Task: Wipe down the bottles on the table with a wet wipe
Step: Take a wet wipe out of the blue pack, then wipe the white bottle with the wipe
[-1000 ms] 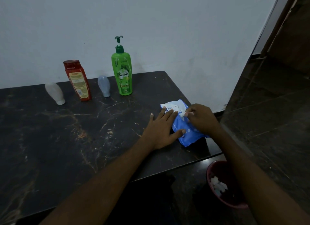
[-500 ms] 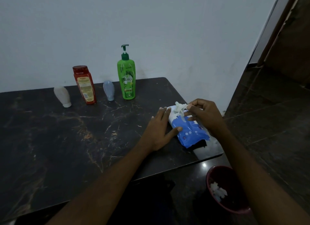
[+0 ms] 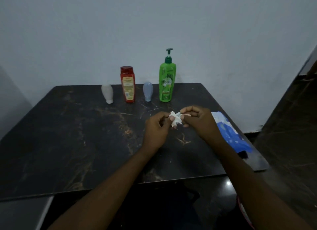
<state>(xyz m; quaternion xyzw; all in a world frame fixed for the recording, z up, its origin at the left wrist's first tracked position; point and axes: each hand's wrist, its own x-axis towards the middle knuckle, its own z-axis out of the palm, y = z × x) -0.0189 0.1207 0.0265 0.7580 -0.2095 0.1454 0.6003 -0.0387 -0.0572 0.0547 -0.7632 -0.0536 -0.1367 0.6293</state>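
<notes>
A row of bottles stands at the far edge of the dark marble table: a small white bottle on its cap, a red bottle, a small grey-blue bottle on its cap, and a tall green pump bottle. Above the table's middle, my left hand and my right hand both pinch a crumpled white wet wipe between their fingertips. The blue wipe pack lies on the table to the right of my right hand.
A pale wall rises right behind the bottles. The table's right edge drops to a dark floor. A sliver of a red bin rim shows below the table's front right corner.
Both hands have left the wipe pack and moved left to the table's middle with a wipe pulled out. The view has swung left, so the bottles sit more centred.
</notes>
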